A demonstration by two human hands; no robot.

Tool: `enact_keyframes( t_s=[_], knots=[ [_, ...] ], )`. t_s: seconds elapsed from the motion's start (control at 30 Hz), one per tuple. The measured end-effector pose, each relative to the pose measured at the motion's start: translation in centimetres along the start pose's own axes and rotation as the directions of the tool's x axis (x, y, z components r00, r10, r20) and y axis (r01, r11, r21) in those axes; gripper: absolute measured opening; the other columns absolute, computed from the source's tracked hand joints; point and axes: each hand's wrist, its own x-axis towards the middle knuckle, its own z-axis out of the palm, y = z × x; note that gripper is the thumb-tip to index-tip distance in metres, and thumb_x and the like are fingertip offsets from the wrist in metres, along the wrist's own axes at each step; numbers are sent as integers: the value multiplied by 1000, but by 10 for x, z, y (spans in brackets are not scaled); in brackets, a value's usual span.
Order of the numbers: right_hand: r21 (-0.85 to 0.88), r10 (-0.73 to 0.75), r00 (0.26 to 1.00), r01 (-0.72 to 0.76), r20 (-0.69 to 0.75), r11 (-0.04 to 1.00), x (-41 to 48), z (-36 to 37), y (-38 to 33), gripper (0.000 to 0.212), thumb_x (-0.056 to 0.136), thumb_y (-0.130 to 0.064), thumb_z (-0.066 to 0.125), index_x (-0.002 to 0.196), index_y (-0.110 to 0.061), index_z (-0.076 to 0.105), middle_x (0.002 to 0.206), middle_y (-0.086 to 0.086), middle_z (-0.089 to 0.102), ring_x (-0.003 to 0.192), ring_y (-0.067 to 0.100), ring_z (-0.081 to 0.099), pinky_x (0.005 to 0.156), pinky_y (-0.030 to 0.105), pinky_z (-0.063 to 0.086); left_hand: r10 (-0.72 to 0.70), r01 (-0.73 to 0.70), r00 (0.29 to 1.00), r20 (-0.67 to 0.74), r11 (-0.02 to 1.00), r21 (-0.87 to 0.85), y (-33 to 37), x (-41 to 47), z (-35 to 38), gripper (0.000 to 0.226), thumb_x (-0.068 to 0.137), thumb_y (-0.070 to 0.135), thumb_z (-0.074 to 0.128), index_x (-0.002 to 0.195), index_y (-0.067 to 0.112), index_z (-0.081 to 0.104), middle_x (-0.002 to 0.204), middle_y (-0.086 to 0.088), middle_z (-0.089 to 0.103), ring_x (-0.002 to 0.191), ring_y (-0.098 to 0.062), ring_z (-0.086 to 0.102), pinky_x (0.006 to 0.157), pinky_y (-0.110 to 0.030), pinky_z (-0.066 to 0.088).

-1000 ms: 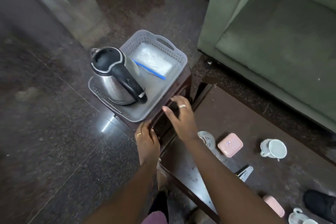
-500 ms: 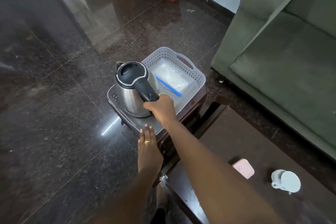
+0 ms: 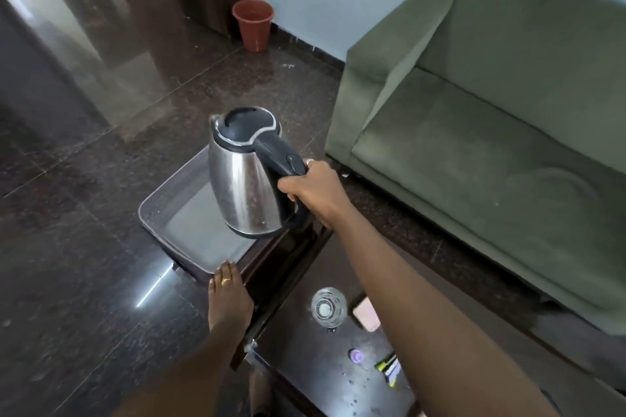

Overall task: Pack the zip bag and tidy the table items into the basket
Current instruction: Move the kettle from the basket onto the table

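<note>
My right hand (image 3: 313, 189) grips the black handle of a steel electric kettle (image 3: 245, 176), which hangs in the air above the grey plastic basket (image 3: 154, 213). The basket sits on a small dark stool. Its far part and the zip bag inside are hidden behind the kettle. My left hand (image 3: 230, 298) rests flat, fingers together, on the near edge of the stool, touching the basket's near rim. On the dark table at lower right lie a clear glass (image 3: 328, 308), a pink case (image 3: 367, 315), a small purple cap (image 3: 355, 355) and a small packet (image 3: 389, 367).
A green sofa (image 3: 491, 129) fills the right side, close to the stool and table. A terracotta bin (image 3: 253, 24) stands by the far wall. Polished dark stone floor (image 3: 84, 179) spreads to the left.
My right hand has gone from the stool's edge to the kettle handle and lifted the kettle out of the basket. The left hand has stayed near the stool's edge. The view has tilted up.
</note>
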Motion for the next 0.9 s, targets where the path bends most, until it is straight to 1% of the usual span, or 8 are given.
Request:
enact_keyframes(
  t_s=[0.1, 0.2, 0.33, 0.47, 0.53, 0.6, 0.73, 0.9],
  knots=[
    [-136, 40, 999, -44, -31, 990, -37, -34, 23, 23, 48, -34, 59, 60, -15, 56, 56, 0, 58, 57, 18, 54, 48, 25, 38, 31, -35, 998, 57, 997, 71, 20, -15, -2, 59, 91, 7, 34, 146, 4, 15, 149, -11, 36, 138, -23, 33, 119, -37, 17],
    [-250, 114, 993, -121, -42, 961, -73, -66, 55, 26, 49, -37, 57, 62, -15, 55, 61, 1, 61, 57, 15, 56, 45, 23, 39, 77, -89, 991, 106, 990, 110, 37, -33, 4, 58, 88, 8, 37, 144, 10, 23, 136, -7, 53, 130, -19, 46, 117, -37, 22],
    [-324, 245, 969, -244, -38, 914, -112, -98, 99, 20, 53, -31, 61, 59, -12, 57, 55, 1, 62, 50, 14, 56, 48, 24, 41, 157, -188, 960, 231, 975, 116, 47, -54, 18, 49, 88, 8, 38, 137, 10, 37, 135, -9, 52, 127, -25, 48, 111, -36, 30],
    [-431, 367, 930, -326, 12, 841, -139, -114, 135, 16, 60, -25, 65, 62, -11, 58, 53, 1, 64, 51, 16, 58, 53, 26, 44, 171, -211, 932, 318, 973, 95, 48, -66, 37, 40, 88, 6, 36, 126, 6, 46, 131, -13, 52, 123, -29, 49, 105, -36, 37],
    [-478, 400, 916, -342, 20, 809, -146, -114, 149, 16, 58, -26, 64, 62, -11, 58, 50, 0, 64, 50, 15, 59, 54, 26, 45, 193, -244, 926, 326, 962, 124, 48, -67, 50, 41, 89, 8, 36, 129, 8, 43, 135, -10, 48, 127, -28, 44, 110, -36, 32],
    [-504, 414, 910, -339, 40, 795, -150, -110, 163, 17, 56, -27, 63, 61, -12, 57, 47, -1, 62, 47, 14, 58, 52, 25, 45, 218, -271, 919, 330, 955, 123, 47, -65, 64, 47, 91, 12, 36, 137, 10, 35, 144, -8, 39, 133, -27, 35, 115, -36, 25],
    [-485, 432, 898, -340, 89, 806, -151, -96, 185, 18, 50, -28, 60, 51, -14, 48, 37, -4, 50, 42, 15, 49, 51, 28, 41, 232, -300, 892, 389, 946, 124, 42, -53, 90, 57, 93, 13, 34, 147, 10, 16, 156, -7, 17, 143, -27, 16, 119, -39, 14],
    [-523, 519, 849, -399, 101, 753, -146, -78, 200, 18, 57, -26, 62, 55, -13, 50, 50, 1, 56, 48, 18, 53, 52, 28, 42, 219, -342, 854, 472, 920, 192, 38, -38, 111, 64, 93, 15, 34, 149, 13, 3, 160, -4, 0, 146, -27, 2, 121, -40, 7]
  ],
)
